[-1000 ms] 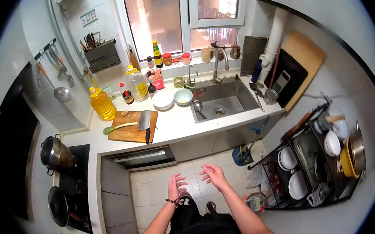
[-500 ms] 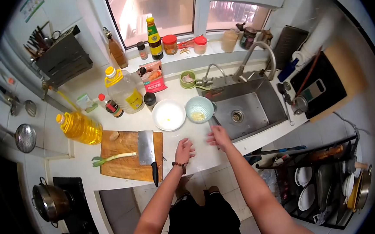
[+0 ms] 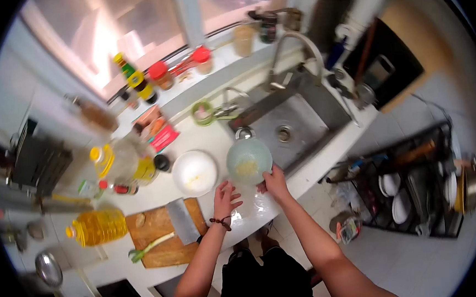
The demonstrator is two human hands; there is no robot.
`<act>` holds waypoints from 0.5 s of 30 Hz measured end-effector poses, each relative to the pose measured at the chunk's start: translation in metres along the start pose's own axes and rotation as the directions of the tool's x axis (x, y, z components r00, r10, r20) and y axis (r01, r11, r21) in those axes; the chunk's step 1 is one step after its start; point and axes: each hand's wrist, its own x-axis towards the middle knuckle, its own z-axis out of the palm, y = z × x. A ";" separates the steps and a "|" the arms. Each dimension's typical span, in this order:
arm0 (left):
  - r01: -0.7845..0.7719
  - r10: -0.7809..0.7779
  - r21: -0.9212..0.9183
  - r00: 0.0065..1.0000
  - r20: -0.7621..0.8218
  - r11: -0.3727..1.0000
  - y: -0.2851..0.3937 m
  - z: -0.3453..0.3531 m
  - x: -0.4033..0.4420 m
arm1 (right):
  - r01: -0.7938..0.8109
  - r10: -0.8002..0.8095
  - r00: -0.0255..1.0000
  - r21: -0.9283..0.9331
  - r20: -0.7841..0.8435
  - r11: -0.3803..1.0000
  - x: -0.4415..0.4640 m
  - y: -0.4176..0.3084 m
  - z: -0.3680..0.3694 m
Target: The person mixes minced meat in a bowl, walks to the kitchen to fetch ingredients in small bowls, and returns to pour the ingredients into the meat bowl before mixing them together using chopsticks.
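My right hand (image 3: 273, 184) grips the near right rim of a pale green bowl (image 3: 249, 161), which has small pale yellow bits inside. Between the white bowl (image 3: 195, 173) and the pale green one, closer to me, my left hand (image 3: 225, 200) has its fingers apart and holds nothing. Yellowish bits lie in the white bowl too. To the left, a wooden cutting board (image 3: 163, 256) carries a cleaver (image 3: 183, 221) and a green onion (image 3: 155, 245).
The steel sink (image 3: 308, 127) with its faucet is at the right, a ladle by its left edge. Oil bottles (image 3: 100, 226), a sauce bottle (image 3: 136, 79) and red-lidded jars (image 3: 161, 75) stand at the left and back. A dish rack (image 3: 406, 186) is at the lower right.
The view has come closer to the counter and turned. My right hand has reached forward and taken hold of the pale green bowl. My left hand has moved over the counter, still holding nothing.
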 end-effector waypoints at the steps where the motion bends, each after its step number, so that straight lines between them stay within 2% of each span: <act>1: 0.017 -0.019 0.031 0.998 0.055 0.999 0.008 0.021 -0.009 | 0.031 -0.031 1.000 0.003 0.000 1.000 -0.024 0.000 -0.022; 3: -0.024 -0.006 0.122 0.970 0.241 0.992 0.021 0.069 -0.030 | 0.089 -0.086 0.994 0.034 -0.068 0.995 -0.088 -0.011 -0.065; 5: 0.005 -0.086 0.200 0.914 0.397 0.980 0.007 0.106 -0.047 | 0.076 -0.077 0.976 -0.011 -0.206 0.997 -0.155 -0.016 -0.109; 7: -0.005 -0.180 0.279 0.753 0.633 0.960 -0.026 0.151 -0.066 | 0.115 -0.085 0.932 0.066 -0.351 0.991 -0.219 0.004 -0.156; 8: 0.026 -0.270 0.362 0.716 0.643 0.932 -0.033 0.179 -0.096 | 0.141 -0.082 0.908 0.116 -0.410 0.983 -0.254 0.015 -0.176; 9: 0.065 -0.346 0.395 0.625 0.700 0.916 -0.058 0.199 -0.113 | 0.173 -0.081 0.862 0.141 -0.500 0.975 -0.293 0.024 -0.194; 11: -0.110 -0.397 0.503 0.480 0.782 0.857 -0.103 0.235 -0.166 | 0.167 -0.014 0.782 0.189 -0.623 0.968 -0.376 0.042 -0.224; 15: -0.283 -0.563 0.583 0.156 0.811 0.762 -0.210 0.287 -0.305 | 0.274 0.117 0.495 0.282 -0.861 0.919 -0.552 0.092 -0.245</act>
